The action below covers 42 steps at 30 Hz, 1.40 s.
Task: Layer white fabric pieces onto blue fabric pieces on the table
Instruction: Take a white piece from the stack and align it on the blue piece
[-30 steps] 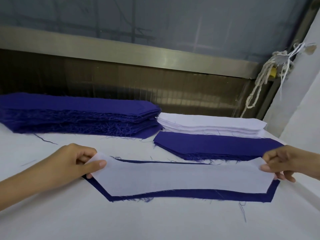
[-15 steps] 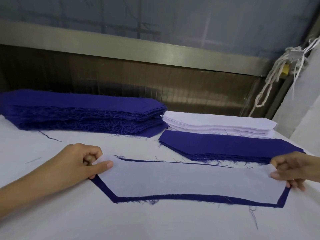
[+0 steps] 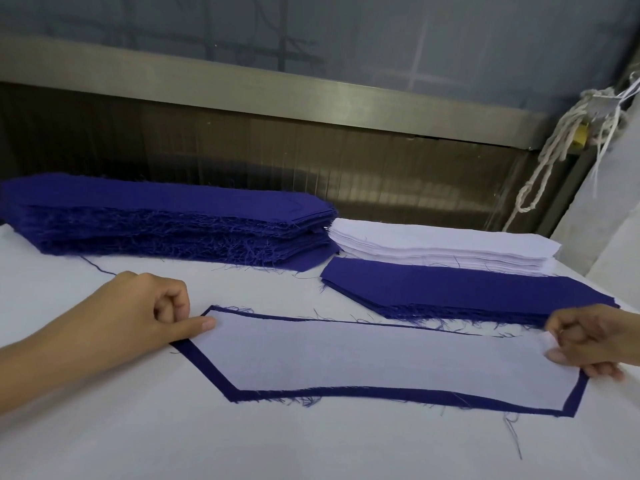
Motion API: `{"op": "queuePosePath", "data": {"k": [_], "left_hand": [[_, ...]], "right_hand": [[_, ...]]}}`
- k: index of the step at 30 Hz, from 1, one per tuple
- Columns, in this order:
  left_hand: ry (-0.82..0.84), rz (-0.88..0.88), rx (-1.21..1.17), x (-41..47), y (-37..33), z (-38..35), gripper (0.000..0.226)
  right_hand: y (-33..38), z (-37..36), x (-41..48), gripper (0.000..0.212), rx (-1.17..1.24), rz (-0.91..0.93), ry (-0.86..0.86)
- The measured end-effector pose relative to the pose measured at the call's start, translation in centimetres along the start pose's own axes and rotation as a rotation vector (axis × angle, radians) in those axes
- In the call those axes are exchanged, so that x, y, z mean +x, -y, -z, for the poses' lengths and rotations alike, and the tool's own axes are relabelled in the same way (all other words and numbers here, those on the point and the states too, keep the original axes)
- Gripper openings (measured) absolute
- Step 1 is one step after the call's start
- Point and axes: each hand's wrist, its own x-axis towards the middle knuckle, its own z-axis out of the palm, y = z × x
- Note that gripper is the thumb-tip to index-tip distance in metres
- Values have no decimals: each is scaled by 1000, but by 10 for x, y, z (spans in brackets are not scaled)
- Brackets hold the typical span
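Lowered since a moment ago, the white piece (image 3: 381, 355) is lying flat on the frayed blue piece (image 3: 214, 372) in the middle of the tabletop (image 3: 104, 427), with the left hand (image 3: 152, 306) and right hand (image 3: 588, 344) pinching its ends. Alignment is looking finished; releasing without dragging is likely coming next. A blue stack (image 3: 156, 216) and a white stack (image 3: 433, 244) are sitting along the far edge.

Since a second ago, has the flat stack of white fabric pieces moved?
No. The stack of white fabric pieces still sits against the right end of the tall blue fabric stack; only the view shifted.
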Motion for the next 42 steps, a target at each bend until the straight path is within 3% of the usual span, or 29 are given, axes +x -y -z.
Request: {"op": "queuePosePath", "data": {"k": [6, 13, 17, 19, 22, 30, 32, 37, 42], "left_hand": [[-3, 4, 21, 4, 14, 3, 52], [-9, -2, 55, 7, 14, 7, 40], [-87, -46, 81, 11, 12, 10, 35], [-134, -98, 86, 14, 4, 9, 32], [-174, -184, 116, 26, -17, 6, 20], [-265, -509, 266, 89, -105, -9, 5], [-299, -583, 355, 111, -122, -17, 14], [-299, -622, 509, 160, -144, -43, 26], [-212, -585, 707, 191, -157, -66, 31]], "right_hand": [[-8, 3, -3, 65, -37, -44, -80], [-13, 6, -7, 44, -13, -69, -36], [-4, 11, -16, 54, 5, -35, -43], [9, 12, -20, 46, 70, -7, -120], [33, 16, -19, 16, 169, -9, -281], [65, 40, 15, 13, 164, -47, -648], [66, 45, 29, 13, 185, -33, -729], [61, 55, 68, 19, 178, -41, -882], [54, 58, 92, 22, 87, -23, -870]]}}
